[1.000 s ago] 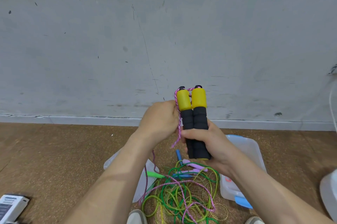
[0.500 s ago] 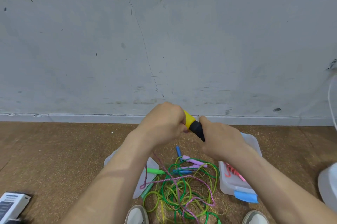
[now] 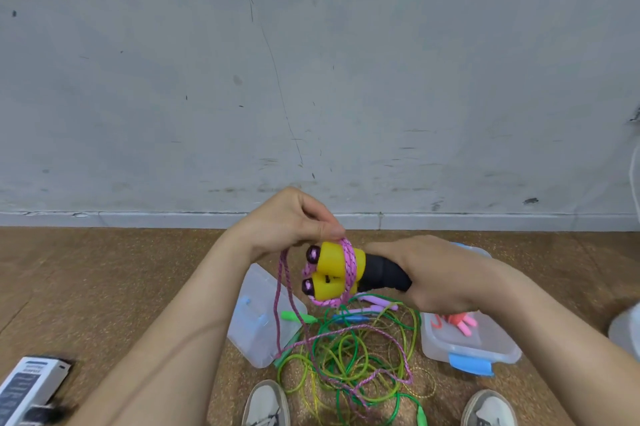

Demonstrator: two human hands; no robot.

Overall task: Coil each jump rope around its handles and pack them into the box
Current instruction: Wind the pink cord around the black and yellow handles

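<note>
My right hand (image 3: 429,273) grips the black foam ends of two yellow-and-black jump rope handles (image 3: 332,269), held side by side and pointing left. My left hand (image 3: 287,221) pinches the pink braided rope (image 3: 348,264), which loops once around the yellow parts and trails down to the floor. Below lies a tangle of green, yellow-green and pink ropes (image 3: 349,353). The clear plastic box (image 3: 467,346) with blue clips sits on the floor at right, with a pink-orange rope inside it.
The box's clear lid (image 3: 256,318) lies left of the tangle. A white and black carton (image 3: 27,387) rests at bottom left. My two shoes (image 3: 266,405) show at the bottom edge. A grey wall runs along the back; a white object (image 3: 627,328) is at the right edge.
The handles went from upright to lying sideways, pointing left. My left hand has brought the pink rope over them, and one turn now sits around the yellow parts.
</note>
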